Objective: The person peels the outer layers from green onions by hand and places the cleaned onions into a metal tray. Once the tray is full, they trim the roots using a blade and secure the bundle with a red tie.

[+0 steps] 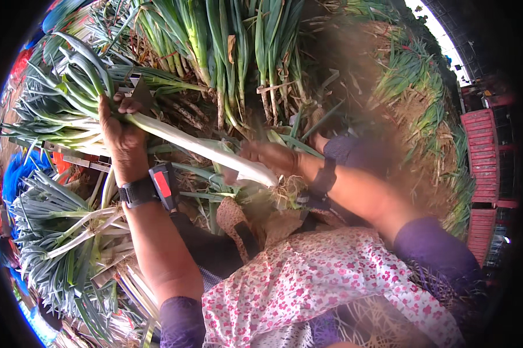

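A leek [186, 140] with a long white stalk slants across my front, its green leaves to the upper left and its rooty end to the lower right. My left hand [124, 130] is closed round it where the white turns to green. Blurred by motion, my right hand [268, 158] is beside the white stalk near the roots [289, 190]; whether its fingers grip anything is unclear. Behind the stalk, untrimmed leeks [227, 55] lie in a thick row with brownish lower stems.
Cleaned leeks [70, 124] are piled on my left beside a metal frame [84, 161], with another heap [55, 214] nearer me. More leeks [424, 75] lie along the soil at right, near red slatted panels [480, 153]. A flowered apron [308, 278] covers my lap.
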`<state>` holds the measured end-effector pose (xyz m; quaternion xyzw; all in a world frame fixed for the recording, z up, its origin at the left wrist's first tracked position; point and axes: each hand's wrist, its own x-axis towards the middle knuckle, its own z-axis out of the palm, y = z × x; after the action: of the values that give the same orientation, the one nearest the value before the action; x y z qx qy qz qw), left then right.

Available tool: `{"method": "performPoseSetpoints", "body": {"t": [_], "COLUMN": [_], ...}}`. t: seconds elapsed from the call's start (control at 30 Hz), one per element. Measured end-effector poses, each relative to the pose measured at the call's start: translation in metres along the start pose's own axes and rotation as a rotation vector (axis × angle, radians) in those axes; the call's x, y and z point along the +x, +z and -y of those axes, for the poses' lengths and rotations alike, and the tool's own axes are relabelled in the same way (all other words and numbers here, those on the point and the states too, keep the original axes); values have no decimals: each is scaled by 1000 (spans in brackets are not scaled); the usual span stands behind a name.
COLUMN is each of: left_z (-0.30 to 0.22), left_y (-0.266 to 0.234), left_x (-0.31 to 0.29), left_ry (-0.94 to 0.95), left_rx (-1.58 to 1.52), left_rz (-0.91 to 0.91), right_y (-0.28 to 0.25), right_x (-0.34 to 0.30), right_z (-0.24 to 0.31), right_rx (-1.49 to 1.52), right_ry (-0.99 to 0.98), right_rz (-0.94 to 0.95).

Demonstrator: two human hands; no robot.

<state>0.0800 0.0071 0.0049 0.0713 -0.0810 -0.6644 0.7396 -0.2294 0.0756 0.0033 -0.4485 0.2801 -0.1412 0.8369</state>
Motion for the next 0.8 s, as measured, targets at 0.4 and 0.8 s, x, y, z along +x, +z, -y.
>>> {"method": "performPoseSetpoints", "body": {"t": [0.4,0.8], "left_z": [-43,34], "left_y": [3,46], "left_x": [-21,-121], "left_ry": [420,287], "left_rx": [335,-53], "left_rz": [-298,-179], "right_y": [-37,-16], "right_x": [-203,-55], "right_z": [-62,-23], "right_rx": [-1190,-1402], "right_ry": [269,-14], "right_rz": [-473,-391]}}
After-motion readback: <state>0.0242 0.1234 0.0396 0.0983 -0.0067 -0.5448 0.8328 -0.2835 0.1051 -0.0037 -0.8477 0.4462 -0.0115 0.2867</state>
